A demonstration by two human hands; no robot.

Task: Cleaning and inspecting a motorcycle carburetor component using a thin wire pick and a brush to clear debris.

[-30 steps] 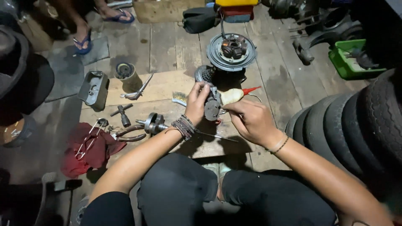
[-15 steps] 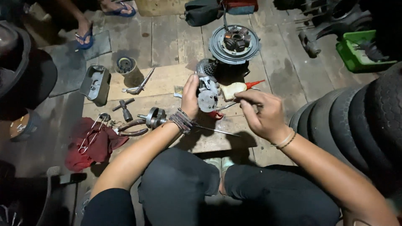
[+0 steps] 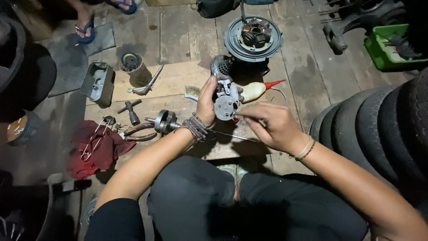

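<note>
My left hand (image 3: 206, 103) grips a small grey metal engine part (image 3: 226, 103) with a round face, held upright above a wooden board (image 3: 174, 82). My right hand (image 3: 267, 126) is pinched on a thin tool whose tip touches the round face of the part. A long thin metal rod (image 3: 234, 135) lies on the board under my hands. A cream squeeze bottle with a red nozzle (image 3: 256, 90) lies just behind the part.
A round stator plate (image 3: 253, 38) sits at the back, a crankshaft piece (image 3: 164, 121), pliers (image 3: 136, 132), a T-wrench (image 3: 131, 111) and a red rag (image 3: 96, 147) at left. Tyres (image 3: 379, 129) stack at right, with a green tray (image 3: 387, 47) behind. Another person's sandalled foot (image 3: 84, 22) stands at far left.
My left hand has turned the metal part so its round face shows. My right hand has brought the thin tool's tip onto it. The view has shifted slightly.
</note>
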